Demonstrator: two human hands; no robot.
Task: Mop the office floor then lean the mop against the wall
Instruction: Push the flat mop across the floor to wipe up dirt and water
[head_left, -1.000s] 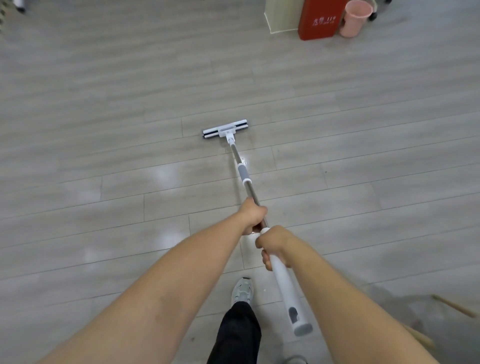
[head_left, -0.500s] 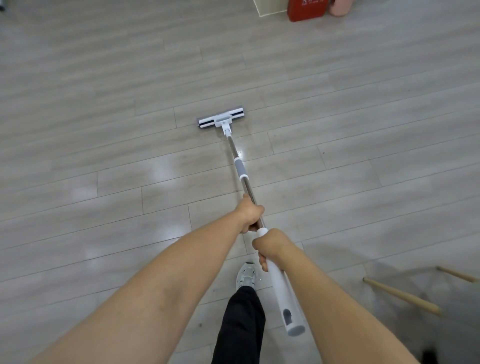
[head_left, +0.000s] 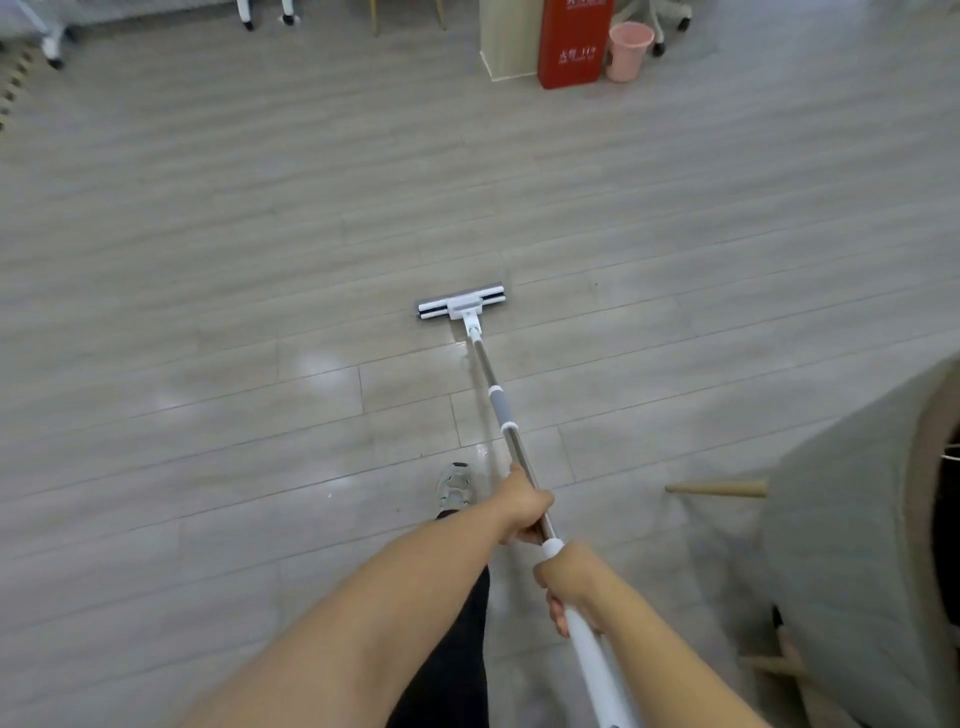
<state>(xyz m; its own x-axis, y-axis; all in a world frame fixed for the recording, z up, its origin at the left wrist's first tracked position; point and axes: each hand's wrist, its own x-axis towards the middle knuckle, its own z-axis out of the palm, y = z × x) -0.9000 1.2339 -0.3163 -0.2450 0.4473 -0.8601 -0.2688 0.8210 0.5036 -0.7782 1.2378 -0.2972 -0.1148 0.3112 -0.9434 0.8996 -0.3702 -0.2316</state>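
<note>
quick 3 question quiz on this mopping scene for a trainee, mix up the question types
1. True or false: the left hand and the right hand both grip the mop.
2. Which hand sits nearer the mop head? A) left B) right C) they are level
3. Fill in: the bucket beside the red box is ____ in colour.

Key: 1 true; 2 A; 3 pink.
</note>
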